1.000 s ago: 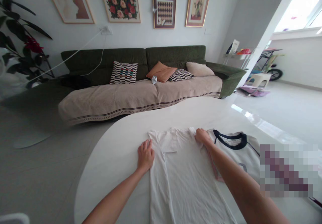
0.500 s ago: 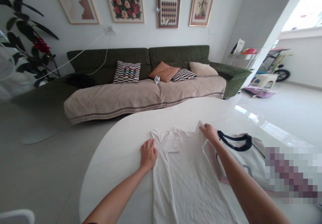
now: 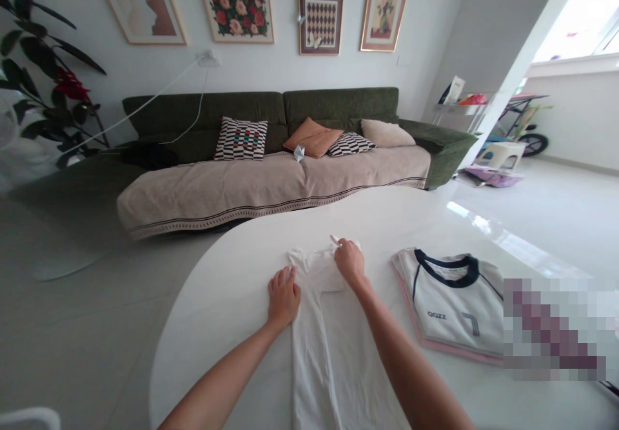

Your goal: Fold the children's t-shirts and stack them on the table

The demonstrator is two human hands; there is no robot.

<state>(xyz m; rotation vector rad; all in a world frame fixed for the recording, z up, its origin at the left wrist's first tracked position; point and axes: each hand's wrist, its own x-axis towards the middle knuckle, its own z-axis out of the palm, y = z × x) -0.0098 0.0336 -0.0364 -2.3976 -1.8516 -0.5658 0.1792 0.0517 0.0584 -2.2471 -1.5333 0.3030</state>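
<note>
A white shirt (image 3: 314, 352) lies lengthwise on the white table (image 3: 217, 301), its left side folded inward with a sleeve across it. My left hand (image 3: 284, 296) rests flat on the shirt's left edge near the top, fingers stretched out. Near the upper middle of the shirt, my right hand (image 3: 350, 262) pinches its fabric, a small white tip poking out past the fingers. My right forearm covers part of the shirt's right side. To the right sits a folded white shirt with a navy collar (image 3: 449, 301), on top of a folded pink garment (image 3: 464, 352).
A pixelated patch (image 3: 551, 327) hides something at the table's right. Beyond the table stands a green sofa (image 3: 338, 104) with a beige cover and several cushions. A white chair back (image 3: 33, 417) shows at the lower left. A plant (image 3: 48, 75) stands at far left.
My right hand has moved left, carrying the shirt's right side inward over the middle. My left hand stays on the left edge. The folded shirt at right is now more fully visible.
</note>
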